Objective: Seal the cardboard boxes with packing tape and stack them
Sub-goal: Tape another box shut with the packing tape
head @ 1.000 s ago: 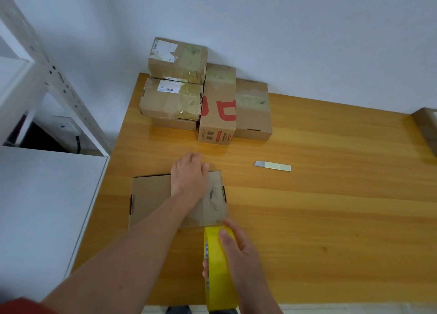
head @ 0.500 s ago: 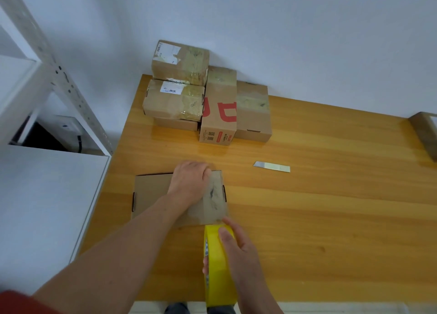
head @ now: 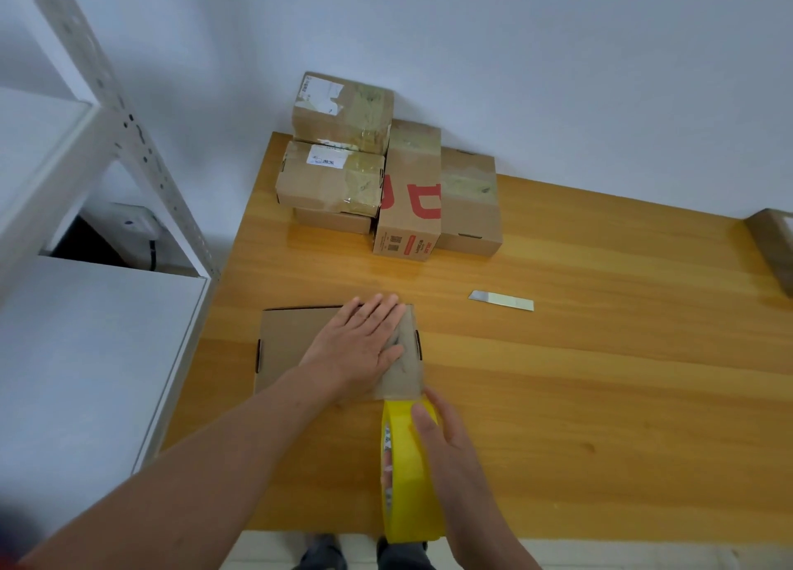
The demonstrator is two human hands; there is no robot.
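Note:
A flat cardboard box [head: 292, 346] lies on the wooden table [head: 579, 376] near its left front. My left hand [head: 364, 346] lies flat on the box's top, fingers straight, pressing a strip of tape [head: 405, 376] that runs down the right part of the lid. My right hand [head: 446, 441] grips a yellow roll of packing tape [head: 407, 475], held upright at the box's near edge, the tape still joined to the box. Several taped boxes [head: 343, 179] are stacked at the back left corner against the wall.
A small knife blade [head: 502, 301] lies on the table right of the box. A white metal shelf unit [head: 107, 140] stands left of the table. Part of another box [head: 772, 243] shows at the right edge. My feet show below the table's front edge.
My left hand has flattened and slid slightly toward me along the tape on the lid. The right hand and tape roll have stayed at the box's near edge.

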